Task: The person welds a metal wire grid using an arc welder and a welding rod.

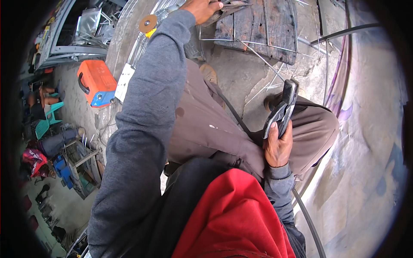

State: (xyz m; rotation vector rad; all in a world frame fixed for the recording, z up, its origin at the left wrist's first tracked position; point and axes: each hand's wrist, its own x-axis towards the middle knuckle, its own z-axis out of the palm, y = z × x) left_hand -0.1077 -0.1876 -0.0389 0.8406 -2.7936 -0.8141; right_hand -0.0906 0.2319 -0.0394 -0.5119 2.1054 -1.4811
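Head view: right hand (278,148) closed round black clamp (287,101), long axis running forward; wooden board (250,26) ahead-left, nearer left hand (199,9), whose grip cannot be told.

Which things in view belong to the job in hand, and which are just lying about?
Apparently in the job:
Black clamp-like tool, in the right hand
Dark piece at the left hand
Thin metal rods over the wooden block

Seemingly lying about:
Brown disc
Green chair
Orange-and-blue box, though its role is unclear
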